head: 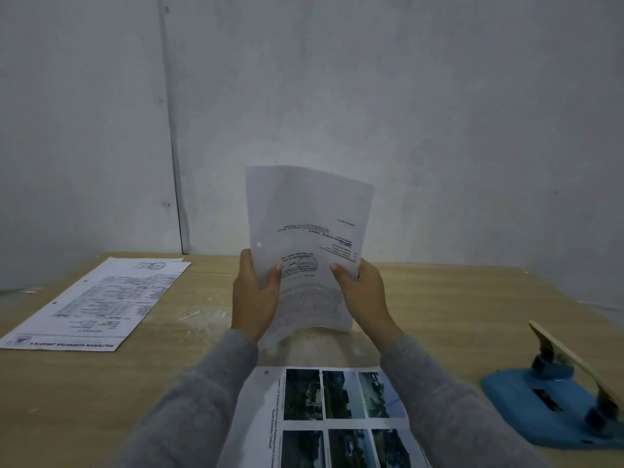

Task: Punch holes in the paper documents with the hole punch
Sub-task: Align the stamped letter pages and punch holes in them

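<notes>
Photo page (341,417) nearest, flat on table (472,298), hole at its left edge, just below held sheet (304,238). Printed stack (98,298) far left of sheet, already holed. Left hand (256,295) pinches sheet's left edge; right hand (363,295) pinches right edge. Sheet upright above table, one hole visible; light, floppy, bowing; best gripped at both edges. Blue punch (557,400) lower right of sheet, untouched. Wood table, bare grey wall (439,113) behind.

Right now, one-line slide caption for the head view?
Both hands, left hand and right hand, hold a punched sheet upright; blue hole punch sits idle.
</notes>
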